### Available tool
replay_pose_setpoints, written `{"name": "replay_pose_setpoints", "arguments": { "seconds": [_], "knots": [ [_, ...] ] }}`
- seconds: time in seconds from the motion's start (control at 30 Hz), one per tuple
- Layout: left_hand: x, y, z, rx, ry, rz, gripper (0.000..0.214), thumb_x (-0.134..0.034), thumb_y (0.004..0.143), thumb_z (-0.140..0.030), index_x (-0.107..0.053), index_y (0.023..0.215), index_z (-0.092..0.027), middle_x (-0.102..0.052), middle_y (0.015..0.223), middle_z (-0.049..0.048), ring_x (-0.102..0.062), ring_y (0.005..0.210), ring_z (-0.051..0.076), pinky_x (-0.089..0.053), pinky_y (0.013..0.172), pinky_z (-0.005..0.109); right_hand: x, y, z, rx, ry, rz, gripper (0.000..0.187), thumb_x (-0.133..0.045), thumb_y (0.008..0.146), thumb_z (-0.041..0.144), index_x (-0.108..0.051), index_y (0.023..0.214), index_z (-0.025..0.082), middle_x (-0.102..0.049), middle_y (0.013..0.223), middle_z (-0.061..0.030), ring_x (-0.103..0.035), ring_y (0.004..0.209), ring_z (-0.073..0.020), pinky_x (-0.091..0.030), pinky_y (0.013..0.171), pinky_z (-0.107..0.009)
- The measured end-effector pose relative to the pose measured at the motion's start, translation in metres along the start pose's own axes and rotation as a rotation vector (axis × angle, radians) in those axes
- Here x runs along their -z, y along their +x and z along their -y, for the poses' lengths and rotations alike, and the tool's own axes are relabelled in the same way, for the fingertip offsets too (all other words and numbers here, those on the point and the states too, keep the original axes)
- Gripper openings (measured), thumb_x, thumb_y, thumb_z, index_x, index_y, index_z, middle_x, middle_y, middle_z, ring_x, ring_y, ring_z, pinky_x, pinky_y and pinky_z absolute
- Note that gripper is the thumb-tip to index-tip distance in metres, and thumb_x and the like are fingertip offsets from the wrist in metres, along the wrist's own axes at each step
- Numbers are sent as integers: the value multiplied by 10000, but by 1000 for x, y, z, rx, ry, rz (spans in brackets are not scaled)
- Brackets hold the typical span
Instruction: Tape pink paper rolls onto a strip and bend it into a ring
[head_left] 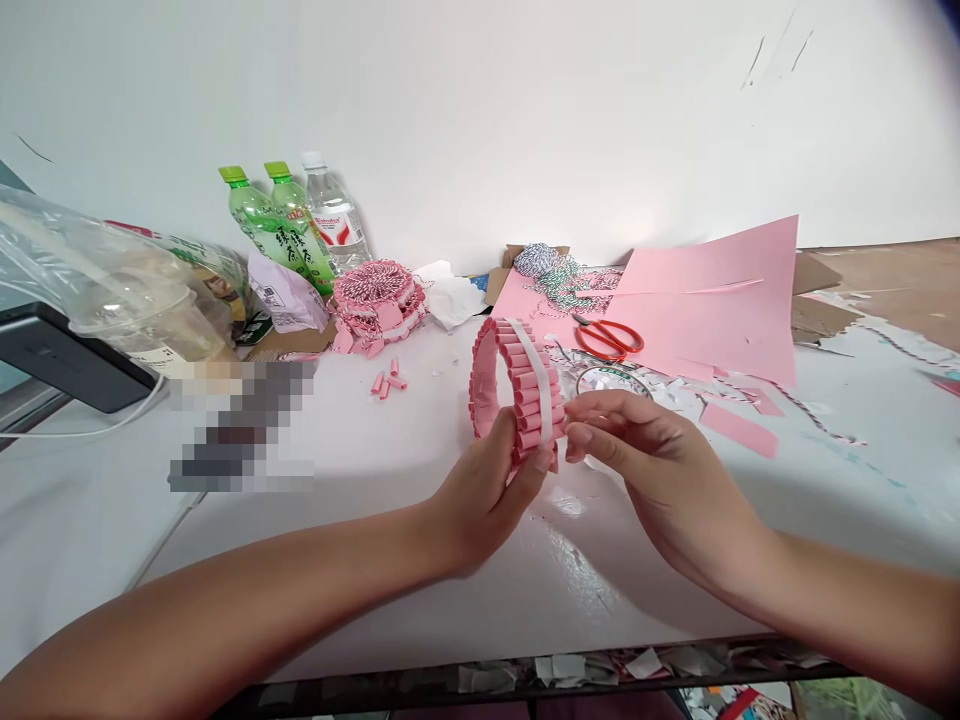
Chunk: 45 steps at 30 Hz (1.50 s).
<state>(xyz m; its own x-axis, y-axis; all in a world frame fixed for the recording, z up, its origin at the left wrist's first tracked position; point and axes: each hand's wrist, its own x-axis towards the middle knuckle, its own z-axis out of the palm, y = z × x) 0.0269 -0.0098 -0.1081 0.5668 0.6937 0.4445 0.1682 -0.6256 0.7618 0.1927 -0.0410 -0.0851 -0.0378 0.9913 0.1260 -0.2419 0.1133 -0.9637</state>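
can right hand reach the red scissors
Probably yes: the right hand sits near the red scissors, only a clear plastic lid between, but it must let go of the pink paper ring.

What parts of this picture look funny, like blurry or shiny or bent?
In the head view, a blocky pixelated patch covers part of the white table, glare shines just past the left hand, and the wide lens makes the table's front edge look bent.
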Motion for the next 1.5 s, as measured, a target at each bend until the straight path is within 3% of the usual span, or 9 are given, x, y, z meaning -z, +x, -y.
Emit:
{"name": "replay_pose_setpoints", "arguments": {
  "seconds": [0.2,0.37,0.7,1.0,1.17,1.5],
  "knots": [
    [2,0,0,4,139,21,161,-300,986,-299,-417,928,-204,-581,803,24,-535,722,161,-445,676,310,1,0,2,-80,-69,10,53,-735,772,302,-732,815,271,-696,781,9,-591,721,-139,-468,687,-275],
    [1,3,-1,-70,236,77,105,-325,954,-256,-412,929,-202,-591,781,31,-541,666,168,-438,636,307,1,0,-3,-92,-87,19,116,-754,745,280,-649,723,235,-629,675,28,-545,649,-133,-418,605,-260],
    [1,3,-5,-164,228,110,106,-324,946,-241,-412,978,-191,-628,868,65,-586,729,181,-482,691,325,0,-3,-3,-46,-76,56,106,-724,793,302,-636,760,253,-632,686,39,-560,655,-114,-433,621,-237],
    [-1,1,-6,-157,208,84,100,-323,947,-231,-406,988,-195,-639,874,74,-607,781,192,-497,725,346,1,-4,-3,28,-128,16,168,-736,775,332,-589,769,250,-599,685,32,-558,651,-132,-455,619,-259],
    [-1,2,-6,-115,247,89,103,-321,949,-235,-403,984,-184,-629,861,85,-599,789,211,-496,746,383,2,-2,-2,11,-86,4,201,-758,754,272,-619,899,277,-605,769,34,-560,703,-123,-464,647,-237],
    [-1,3,-5,-99,383,64,74,-325,937,-180,-390,905,-195,-602,843,76,-576,774,221,-477,757,408,0,2,6,-90,-37,33,116,-748,757,262,-635,757,236,-586,736,37,-512,678,-107,-417,634,-231]
  ]
}}
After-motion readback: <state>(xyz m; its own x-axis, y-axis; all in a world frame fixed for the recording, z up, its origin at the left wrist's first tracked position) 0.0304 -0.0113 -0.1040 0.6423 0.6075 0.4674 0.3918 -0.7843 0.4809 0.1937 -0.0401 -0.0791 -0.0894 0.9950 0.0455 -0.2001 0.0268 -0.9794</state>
